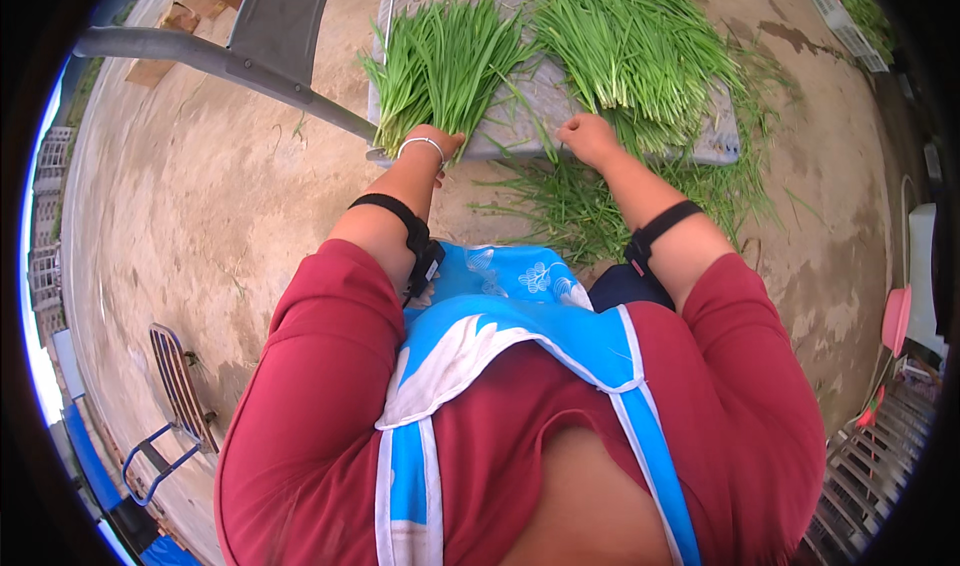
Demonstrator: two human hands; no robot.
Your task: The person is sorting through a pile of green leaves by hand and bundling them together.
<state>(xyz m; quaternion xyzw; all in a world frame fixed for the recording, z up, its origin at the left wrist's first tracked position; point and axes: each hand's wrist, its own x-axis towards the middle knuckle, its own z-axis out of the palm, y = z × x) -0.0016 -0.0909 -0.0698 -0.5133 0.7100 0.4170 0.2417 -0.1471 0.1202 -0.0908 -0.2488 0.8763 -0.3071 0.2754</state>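
Note:
A bunch of long green leafy stalks (450,63), like garlic chives, lies on the left part of a low grey board (495,127). My left hand (435,144), with a white bangle at its wrist, is at the lower stem ends of this bunch; its fingers are partly hidden, so its grip is unclear. My right hand (590,137) is over the board's near edge, its fingertips drawn together beside a few loose leaves. Whether it pinches a leaf cannot be told. A larger pile of the same stalks (637,56) lies just beyond it, on the right of the board.
Loose leaves (577,210) are strewn on the concrete floor below the board. A grey-framed chair (277,33) stands at the upper left, cardboard (154,67) behind it. A blue-handled cart (180,408) lies left; a white crate (847,26) and pink basin (896,318) are right.

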